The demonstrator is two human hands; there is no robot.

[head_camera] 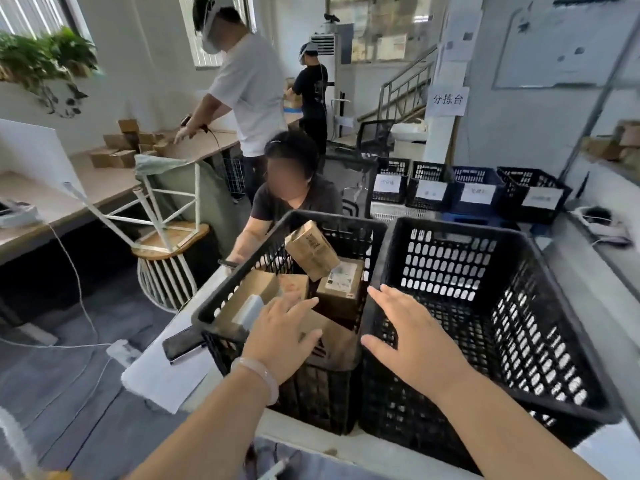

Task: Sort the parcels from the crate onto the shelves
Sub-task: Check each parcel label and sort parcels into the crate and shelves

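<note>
In the head view, both grips were spread flat and held nothing. The left grip [280, 337] hovered over the near end of the black perforated plastic crate [311, 396] that held the parcels. Whether its fingertips [304, 304] touched cardboard could not be told. The right grip [412, 344] hung palm down above the rims where that crate met the empty black crate [485, 306] beside it.

The chief risk, as I judged it, was the tilted brown cardboard parcel with a barcode [311, 249], which stood on a corner ahead of both grips. Pulling a lower box from beneath could tip it out of the crate. A seated person [291, 188] across the crate was reaching towards the same pile, so hands might collide. A black phone [183, 342] lay at the edge of the white counter [162, 372], just left of the left grip, and a nudge to the crate could knock it off.

The flat brown cardboard parcel [332, 337] lay directly beneath the left grip's fingertips. The square brown parcel with a white label [341, 285] sat just ahead, between the two grips.
</note>
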